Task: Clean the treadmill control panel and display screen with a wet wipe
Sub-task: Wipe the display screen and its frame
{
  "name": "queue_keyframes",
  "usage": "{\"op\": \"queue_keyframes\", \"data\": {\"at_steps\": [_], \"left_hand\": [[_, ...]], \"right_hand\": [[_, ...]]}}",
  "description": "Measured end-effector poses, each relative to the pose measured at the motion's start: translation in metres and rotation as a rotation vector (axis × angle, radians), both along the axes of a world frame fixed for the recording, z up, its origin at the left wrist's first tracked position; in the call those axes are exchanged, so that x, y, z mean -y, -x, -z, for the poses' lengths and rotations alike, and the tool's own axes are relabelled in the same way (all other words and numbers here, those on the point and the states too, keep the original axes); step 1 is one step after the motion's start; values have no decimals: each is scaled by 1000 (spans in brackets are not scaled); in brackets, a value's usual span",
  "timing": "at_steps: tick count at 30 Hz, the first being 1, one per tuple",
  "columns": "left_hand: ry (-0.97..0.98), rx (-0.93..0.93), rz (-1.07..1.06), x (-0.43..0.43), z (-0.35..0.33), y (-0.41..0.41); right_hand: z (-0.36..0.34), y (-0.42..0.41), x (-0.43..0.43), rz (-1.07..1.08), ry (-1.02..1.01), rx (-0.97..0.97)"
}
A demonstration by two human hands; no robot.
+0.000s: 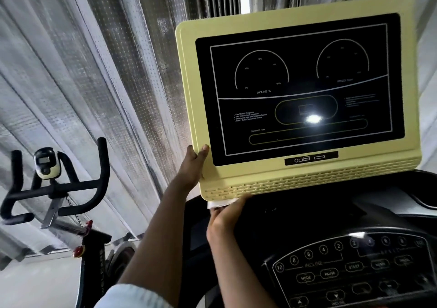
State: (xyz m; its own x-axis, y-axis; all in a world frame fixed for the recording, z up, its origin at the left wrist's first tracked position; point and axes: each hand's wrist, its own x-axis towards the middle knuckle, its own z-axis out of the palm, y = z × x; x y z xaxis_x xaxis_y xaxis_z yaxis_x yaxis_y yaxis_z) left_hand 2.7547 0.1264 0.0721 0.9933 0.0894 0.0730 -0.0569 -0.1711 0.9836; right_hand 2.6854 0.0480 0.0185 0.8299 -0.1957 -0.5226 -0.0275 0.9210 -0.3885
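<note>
Yellow display (pixel 300 95) marked INCLINE %, left hand (pixel 192 166) gripping it, right hand (pixel 228 214) holding wipe (pixel 217 204).

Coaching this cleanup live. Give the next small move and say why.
Probably sweep the right hand with its wet wipe rightward along the yellow vent grille: the wipe sits at the grille's left corner, and the left hand grips the display housing.

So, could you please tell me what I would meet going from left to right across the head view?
exercise bike → left hand gripping the edge of the display → right hand holding the wipe → button panel. The display itself overlaps the hands and panel, so it is left out.
</note>
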Motion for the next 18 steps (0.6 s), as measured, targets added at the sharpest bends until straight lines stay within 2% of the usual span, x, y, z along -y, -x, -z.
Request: {"op": "queue_keyframes", "data": {"at_steps": [2,8,12,14,18], "left_hand": [[-6,-8,-18,0,2,-1],[-29,17,-57,2,9,-1],[-87,80,-141,8,12,1],[-95,89,-162,10,14,0],[-100,92,-221,17,12,5]], "right_hand": [[0,-3,6,31,45,48],[3,5,12,-105,95,104],[-11,-6,32,99,73,120],[-12,0,29,18,127,119],[2,2,24,-163,62,154]]}}
